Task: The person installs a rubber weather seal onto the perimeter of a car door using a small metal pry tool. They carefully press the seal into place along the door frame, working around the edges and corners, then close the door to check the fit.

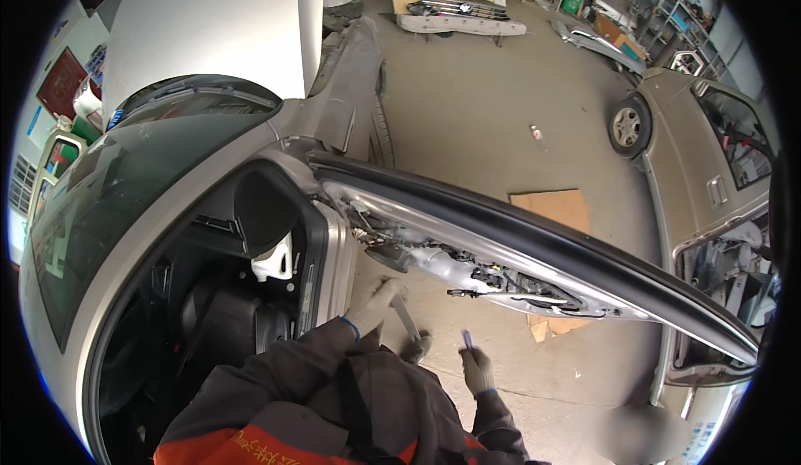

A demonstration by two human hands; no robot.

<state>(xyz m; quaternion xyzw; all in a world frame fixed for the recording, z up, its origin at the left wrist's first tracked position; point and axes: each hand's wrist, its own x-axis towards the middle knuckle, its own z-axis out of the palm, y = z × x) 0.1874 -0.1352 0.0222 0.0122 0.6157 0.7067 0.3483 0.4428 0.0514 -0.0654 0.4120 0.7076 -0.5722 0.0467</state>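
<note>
Taking the view as a clock face, the left hand (384, 296), in a pale work glove, is just below the centre towards six o'clock, with its fingers apparently curled round the upper end of a long, flat grey strip (405, 318). The strip slants down towards five o'clock, perhaps hanging low to keep it away from the door. The right hand (478, 372), gloved alike, lies out at five o'clock, closed around a slim blue object (467, 340) whose tip points to twelve, probably gripped low to leave that end free.

The silver car door (534, 275) with a black upper frame stands open, running from near the centre towards four o'clock; its inner trim appears to be off, presumably to expose the wiring and mechanism. The dark car interior (219, 310) opens at eight o'clock. Beyond the door, a flat brown cardboard sheet (555, 206) lies at three o'clock, partly covered by the door frame.

Motion blur softens the left fingers and the strip, so its kind is unclear; its lower end merges with a dark shape, possibly a shoe (416, 348). The glove hides the blue object's lower part. The dim cabin shows little detail.
</note>
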